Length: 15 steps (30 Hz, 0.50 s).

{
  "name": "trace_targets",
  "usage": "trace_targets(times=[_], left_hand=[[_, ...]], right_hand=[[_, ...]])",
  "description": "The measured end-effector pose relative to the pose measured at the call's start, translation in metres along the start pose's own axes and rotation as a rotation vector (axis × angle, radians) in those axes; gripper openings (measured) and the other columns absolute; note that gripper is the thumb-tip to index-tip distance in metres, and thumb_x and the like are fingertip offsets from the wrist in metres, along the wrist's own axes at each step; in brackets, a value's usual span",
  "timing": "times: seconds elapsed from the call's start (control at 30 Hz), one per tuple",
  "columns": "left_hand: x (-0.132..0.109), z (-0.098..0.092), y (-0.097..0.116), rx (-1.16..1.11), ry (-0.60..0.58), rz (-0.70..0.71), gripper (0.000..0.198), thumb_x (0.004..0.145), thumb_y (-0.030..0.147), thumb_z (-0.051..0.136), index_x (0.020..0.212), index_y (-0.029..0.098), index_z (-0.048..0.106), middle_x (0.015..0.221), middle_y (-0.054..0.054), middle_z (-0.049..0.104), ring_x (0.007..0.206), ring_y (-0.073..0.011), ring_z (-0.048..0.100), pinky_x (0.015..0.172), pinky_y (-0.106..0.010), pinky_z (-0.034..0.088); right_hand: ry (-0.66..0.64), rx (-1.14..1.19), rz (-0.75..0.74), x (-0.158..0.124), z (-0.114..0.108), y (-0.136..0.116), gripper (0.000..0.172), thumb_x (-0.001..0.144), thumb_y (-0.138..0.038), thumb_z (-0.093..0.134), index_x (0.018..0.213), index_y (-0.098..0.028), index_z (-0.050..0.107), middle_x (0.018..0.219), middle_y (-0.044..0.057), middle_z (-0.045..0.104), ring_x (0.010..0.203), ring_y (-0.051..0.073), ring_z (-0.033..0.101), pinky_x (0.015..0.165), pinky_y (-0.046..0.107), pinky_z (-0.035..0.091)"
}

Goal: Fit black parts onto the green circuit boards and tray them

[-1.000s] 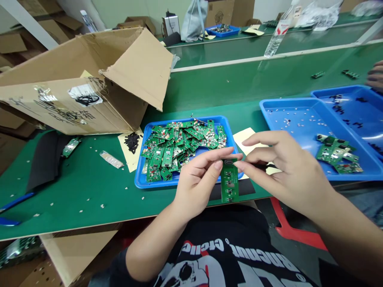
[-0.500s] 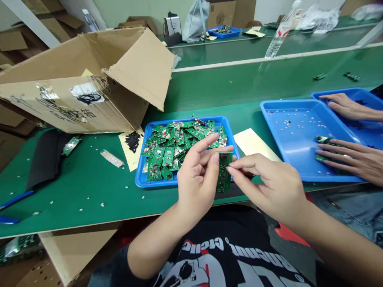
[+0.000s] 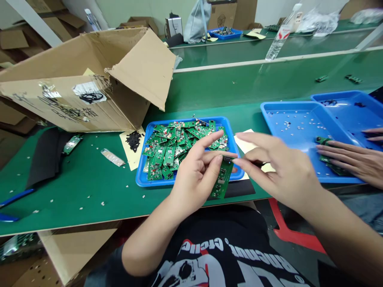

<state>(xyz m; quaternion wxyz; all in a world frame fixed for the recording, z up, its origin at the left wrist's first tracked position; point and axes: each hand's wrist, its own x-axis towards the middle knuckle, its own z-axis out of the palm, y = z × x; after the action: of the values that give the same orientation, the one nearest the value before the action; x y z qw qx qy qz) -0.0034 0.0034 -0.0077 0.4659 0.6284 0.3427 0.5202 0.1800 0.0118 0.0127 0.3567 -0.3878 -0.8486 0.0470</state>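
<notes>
My left hand (image 3: 194, 171) grips a narrow green circuit board (image 3: 222, 179) between thumb and fingers, tilted, in front of the parts tray. A small metal-rimmed socket shows at the board's upper end. At that upper corner is my right hand (image 3: 275, 171), its thumb tip at the board's edge and its index finger raised apart from the thumb. The remaining right fingers curl inward, and a dark patch between them is too unclear to name. Behind my hands, a blue tray (image 3: 140, 175) holds a heap of similar green boards (image 3: 169, 149).
Small black pieces (image 3: 133, 140) lie on yellow paper left of the tray. Further left are an open cardboard box (image 3: 119, 107), black sheet material (image 3: 46, 159) and blue-handled tool ends (image 3: 16, 197). A co-worker's hand (image 3: 350, 155) rests over boards in another blue tray (image 3: 269, 115).
My right index finger has lifted away from the board, and the right thumb has shifted to its upper corner. The board's lower end has swung left. The co-worker's far hand has moved right.
</notes>
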Motion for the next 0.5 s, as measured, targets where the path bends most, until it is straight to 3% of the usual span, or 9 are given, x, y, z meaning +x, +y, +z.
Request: trace_targets(times=[0.1, 0.23, 0.37, 0.5], left_hand=[[0.005, -0.012, 0.006, -0.041, -0.182, -0.087, 0.054, 0.096, 0.020, 0.050, 0.147, 0.021, 0.033, 0.080, -0.004, 0.074, 0.068, -0.0174, 0.071, 0.065, -0.028, 0.058], [0.013, -0.021, 0.016, -0.163, -0.343, -0.225, 0.061, 0.096, 0.020, 0.050, 0.151, 0.023, 0.026, 0.080, -0.005, 0.074, 0.072, -0.0192, 0.072, 0.064, -0.028, 0.057], [0.022, -0.024, 0.018, -0.370, -0.286, -0.462, 0.051, 0.094, 0.033, 0.054, 0.143, 0.025, 0.040, 0.101, -0.008, 0.075, 0.068, -0.0193, 0.074, 0.061, -0.029, 0.058], [0.020, -0.021, 0.004, -0.619, -0.171, -0.542, 0.059, 0.088, 0.064, 0.050, 0.124, 0.019, 0.057, 0.116, -0.014, 0.070, 0.069, -0.0239, 0.075, 0.056, -0.032, 0.059]], right_hand=[[-0.166, 0.086, -0.164, 0.002, -0.005, 0.007, 0.028, 0.095, -0.015, 0.048, 0.117, -0.021, 0.063, 0.077, 0.000, 0.074, 0.064, 0.012, 0.069, 0.058, 0.024, 0.053], [-0.213, 0.274, -0.123, 0.003, -0.008, 0.008, 0.027, 0.095, -0.013, 0.049, 0.115, -0.018, 0.066, 0.077, -0.001, 0.075, 0.064, 0.010, 0.069, 0.063, 0.020, 0.056], [-0.149, 0.258, -0.106, 0.002, -0.005, 0.007, 0.023, 0.093, -0.013, 0.052, 0.108, -0.018, 0.069, 0.082, 0.001, 0.077, 0.061, 0.010, 0.068, 0.056, 0.019, 0.054], [-0.021, 0.197, 0.011, -0.002, 0.001, 0.010, 0.017, 0.091, -0.017, 0.056, 0.098, -0.020, 0.071, 0.079, 0.000, 0.076, 0.052, 0.010, 0.065, 0.048, 0.022, 0.052]])
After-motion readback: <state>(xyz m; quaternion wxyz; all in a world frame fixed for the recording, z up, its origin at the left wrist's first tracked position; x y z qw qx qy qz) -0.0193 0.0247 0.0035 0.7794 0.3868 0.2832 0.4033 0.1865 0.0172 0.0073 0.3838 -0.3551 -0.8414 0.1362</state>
